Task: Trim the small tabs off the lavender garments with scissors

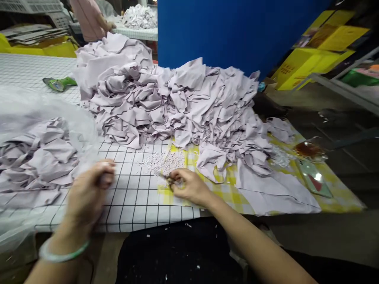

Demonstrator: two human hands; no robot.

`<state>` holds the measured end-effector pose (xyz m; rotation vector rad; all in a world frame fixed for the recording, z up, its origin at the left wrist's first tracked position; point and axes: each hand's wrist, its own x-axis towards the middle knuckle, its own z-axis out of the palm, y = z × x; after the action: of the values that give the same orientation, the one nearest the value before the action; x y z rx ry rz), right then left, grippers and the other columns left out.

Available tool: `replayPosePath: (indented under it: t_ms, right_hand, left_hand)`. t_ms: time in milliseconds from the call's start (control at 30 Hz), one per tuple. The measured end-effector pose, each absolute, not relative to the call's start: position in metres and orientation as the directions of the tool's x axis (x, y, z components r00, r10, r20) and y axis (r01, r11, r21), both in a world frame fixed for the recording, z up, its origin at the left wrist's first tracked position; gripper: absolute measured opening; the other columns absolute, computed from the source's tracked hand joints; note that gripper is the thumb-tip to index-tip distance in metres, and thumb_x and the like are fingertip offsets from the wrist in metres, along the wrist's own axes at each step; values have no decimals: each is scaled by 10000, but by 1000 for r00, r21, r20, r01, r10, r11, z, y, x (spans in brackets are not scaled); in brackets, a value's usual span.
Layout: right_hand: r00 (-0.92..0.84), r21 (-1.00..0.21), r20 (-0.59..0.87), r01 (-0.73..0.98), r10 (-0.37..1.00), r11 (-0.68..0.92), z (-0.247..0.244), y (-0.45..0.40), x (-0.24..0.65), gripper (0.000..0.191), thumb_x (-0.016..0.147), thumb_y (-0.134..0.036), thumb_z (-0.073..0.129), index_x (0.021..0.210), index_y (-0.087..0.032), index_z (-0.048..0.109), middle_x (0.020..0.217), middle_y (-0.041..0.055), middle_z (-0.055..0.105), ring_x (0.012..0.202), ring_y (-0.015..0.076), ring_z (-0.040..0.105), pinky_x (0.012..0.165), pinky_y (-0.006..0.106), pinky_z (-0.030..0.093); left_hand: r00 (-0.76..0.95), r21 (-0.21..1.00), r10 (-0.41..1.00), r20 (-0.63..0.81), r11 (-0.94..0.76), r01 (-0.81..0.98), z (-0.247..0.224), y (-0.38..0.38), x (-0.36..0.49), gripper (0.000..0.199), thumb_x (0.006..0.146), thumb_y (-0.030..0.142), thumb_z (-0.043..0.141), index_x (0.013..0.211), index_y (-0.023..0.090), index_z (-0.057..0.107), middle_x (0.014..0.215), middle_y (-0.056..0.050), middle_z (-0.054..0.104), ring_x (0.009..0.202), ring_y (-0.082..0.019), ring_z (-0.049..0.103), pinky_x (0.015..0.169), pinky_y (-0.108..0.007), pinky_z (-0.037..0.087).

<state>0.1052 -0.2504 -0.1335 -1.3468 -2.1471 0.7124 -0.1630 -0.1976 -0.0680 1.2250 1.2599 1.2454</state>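
Observation:
My right hand [189, 187] is closed round a pair of small scissors [169, 180], the blades pointing left. Just beyond it lies a scatter of tiny pale scraps [166, 161] on the table. My left hand [91, 189], blurred by motion, is raised over the table edge with its fingers curled in and nothing visible in them. Left of that hand, a clear plastic bag [85, 124] surrounds a heap of pale lilac cloth pieces [44, 157]. A large pile of similar cloth pieces [183, 98] fills the table's far side, and one piece [275, 191] hangs near the right front edge.
A white grid-patterned cover [133, 197] and a yellow checked one [231, 193] lie on the table. To the right are a phone [314, 179] and a clear container with brown contents [310, 150]. A green-handled tool [59, 83] lies back left. Another person [89, 19] stands beyond, beside a blue panel [237, 31].

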Motion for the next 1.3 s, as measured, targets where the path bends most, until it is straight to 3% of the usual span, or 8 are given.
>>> replayPosePath:
  t_ms: [100,133,200,367,533,667,833,1300]
  right_hand:
    - [-91,-973,-16,232,996,6,-143,-268,115,253,890,-311,619,1104,-183,580,928,61,689,779,157,631,716,304,537]
    - [-57,-992,-89,98,994,-83,-145,-273,113,292,848,-353,675,1082,-197,595,917,49,677,774,157,620,732,314,536]
    - [-57,-987,-162,9,985,-162,-147,-282,106,339,766,-388,761,1019,-212,621,917,36,655,785,159,597,771,333,527]
    - [-42,-960,-100,267,994,-86,-138,-295,102,545,578,-402,902,983,-229,581,986,32,593,834,183,566,774,340,503]
    - [-104,-863,113,483,988,150,-128,-296,114,407,686,-392,850,886,-225,537,825,-2,549,739,169,527,704,319,461]
    - [-124,-838,172,504,977,211,-126,-295,119,396,706,-381,843,850,-229,507,713,-33,515,695,165,522,649,296,436]
    - [-114,-866,113,476,987,154,-128,-294,121,391,707,-377,845,834,-227,507,704,-35,528,666,152,531,609,279,432]
    - [-79,-897,68,431,995,95,-129,-293,122,365,727,-402,835,797,-213,530,747,-9,582,588,113,506,563,266,456]
  left_hand:
    - [138,994,988,-71,82,-78,-99,-225,-122,274,858,357,620,707,132,663,902,-44,569,544,-52,395,484,-224,327]
    - [197,987,977,-83,108,-120,-106,-231,-111,278,887,348,603,728,130,672,985,-55,558,555,-45,399,485,-227,315]
    - [289,978,955,-70,122,-167,-114,-237,-97,281,948,319,559,772,135,680,1075,-58,512,581,-38,405,491,-230,300]
    - [393,989,919,5,54,-138,-121,-242,-92,308,1015,289,481,800,145,649,1106,-52,450,600,-47,386,516,-250,318]
    - [472,996,881,41,4,-93,-124,-243,-88,319,1033,284,435,796,160,608,1101,-57,438,688,-96,409,565,-262,349]
    - [508,996,858,70,-34,-79,-122,-239,-83,302,1030,260,430,792,169,591,1070,-59,448,781,-133,438,658,-273,393]
    - [541,997,837,79,-68,-41,-118,-237,-80,289,1026,227,418,797,177,587,1066,-61,455,903,-169,470,799,-304,422]
    - [596,981,785,170,-192,-27,-120,-235,-75,290,1026,215,384,823,189,590,1061,-69,490,1048,-214,478,948,-363,419]
